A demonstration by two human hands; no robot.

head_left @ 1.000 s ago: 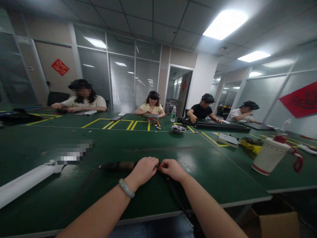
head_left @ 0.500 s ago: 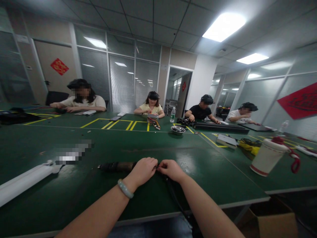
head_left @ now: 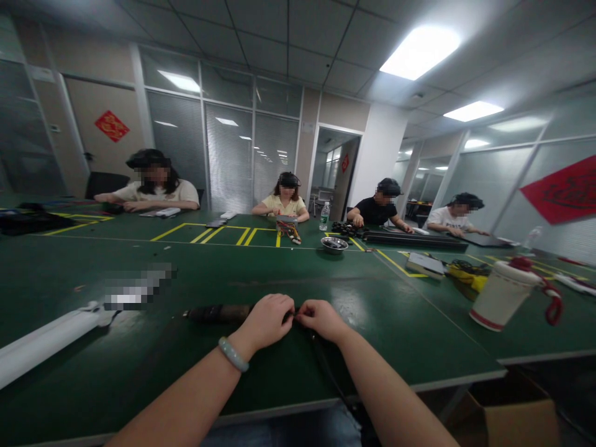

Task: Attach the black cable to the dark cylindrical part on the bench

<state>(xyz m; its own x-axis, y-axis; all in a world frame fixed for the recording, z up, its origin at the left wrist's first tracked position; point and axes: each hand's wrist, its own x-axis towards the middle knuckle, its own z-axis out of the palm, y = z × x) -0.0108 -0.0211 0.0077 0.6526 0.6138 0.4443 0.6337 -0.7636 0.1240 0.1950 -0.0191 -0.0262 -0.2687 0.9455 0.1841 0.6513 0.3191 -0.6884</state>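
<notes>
A dark cylindrical tool (head_left: 223, 313) lies on the green table, its narrow metal tip pointing left. My left hand (head_left: 270, 318), with a bracelet on the wrist, is wrapped over the tool's right end. Close beside it, my right hand (head_left: 321, 319) pinches something small and dark at that end; the fingertips of both hands nearly meet. What exactly lies between the right fingertips is too small to make out. A black cable (head_left: 328, 366) runs from below my right hand down over the table's front edge.
White rolled item (head_left: 51, 340) at left, metal bowl (head_left: 334, 245) beyond the hands, lidded cup (head_left: 503, 295) and silver box (head_left: 426, 265) at right. Four-legged clutter aside, several people sit across the table (head_left: 395, 329). A cardboard box (head_left: 521, 422) stands below at right.
My left hand has shifted very slightly left along the tool. My right hand stays almost still. The person at the far right has lowered a hand from near the face towards the table.
</notes>
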